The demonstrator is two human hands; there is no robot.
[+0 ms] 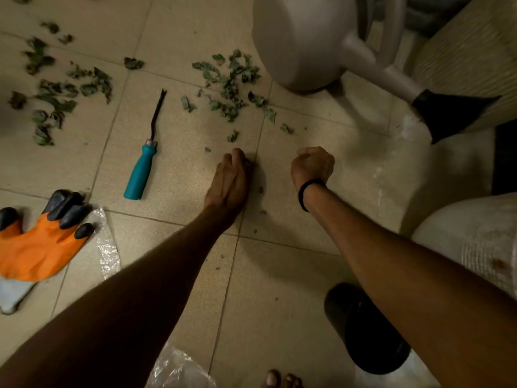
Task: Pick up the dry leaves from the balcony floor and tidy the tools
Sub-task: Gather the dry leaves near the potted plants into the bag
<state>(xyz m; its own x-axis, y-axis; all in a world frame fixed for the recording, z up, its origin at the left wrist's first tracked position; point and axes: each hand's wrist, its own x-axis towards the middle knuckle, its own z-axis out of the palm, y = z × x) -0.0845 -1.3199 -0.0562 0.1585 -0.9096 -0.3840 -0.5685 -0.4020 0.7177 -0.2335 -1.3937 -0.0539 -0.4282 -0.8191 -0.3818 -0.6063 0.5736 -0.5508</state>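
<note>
fingers [237, 159] of the left hand [229, 179] press together on the floor [279, 264]; right hand [313, 163] is fisted, contents hidden. leaves [229, 79] at upper middle look light, brittle: scoop loosely.

This was a home balcony used for pot gardening. The floor [293, 275] was laid in plain beige tiles with thin grout lines, and dry leaves [229, 79] were strewn across it in loose patches. Household garden gear lay about: a white plastic watering can [302, 37] with a black rose, a forked hand weeder [140, 175] with a teal handle, and an orange gardening glove [36, 247] with black tips. A ribbed planter [470, 51] stood at the edge, and bare toes [279, 380] showed on the tiles.
</note>
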